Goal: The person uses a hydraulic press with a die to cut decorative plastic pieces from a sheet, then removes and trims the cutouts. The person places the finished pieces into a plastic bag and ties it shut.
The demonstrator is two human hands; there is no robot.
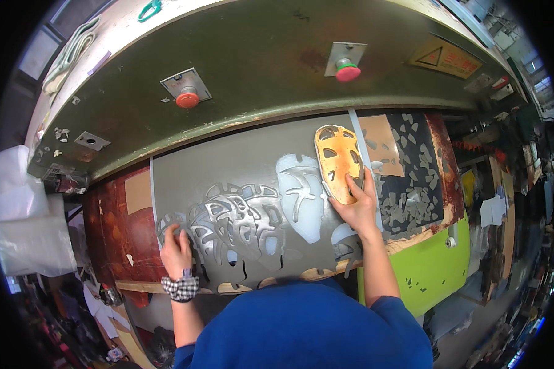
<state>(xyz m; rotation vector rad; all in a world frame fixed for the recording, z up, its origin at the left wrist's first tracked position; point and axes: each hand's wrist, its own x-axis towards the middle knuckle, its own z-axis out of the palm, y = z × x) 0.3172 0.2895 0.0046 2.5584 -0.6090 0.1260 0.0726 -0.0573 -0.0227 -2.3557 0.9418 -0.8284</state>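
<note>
A sole-shaped cutting die [337, 161] with an orange-yellow top and several openings is in my right hand [358, 212], gripped by its near end. Beneath it lies a grey sheet [240, 144], with a light blue sole-shaped gap [301, 212] beside the die. My left hand [176, 251] is at the sheet's left edge, its fingers apart and touching or just above a grey cut piece [169, 222]. Several grey strappy cut pieces [243, 215] lie overlapped in a pile between my hands.
A dark green machine beam [258, 67] spans the far side, carrying a red button [187, 98] and a pink-red button with a green collar [347, 71]. Grey scraps [412, 206] litter the right of the bed, near a bright green panel [421, 264]. Clear plastic bags [34, 230] hang at left.
</note>
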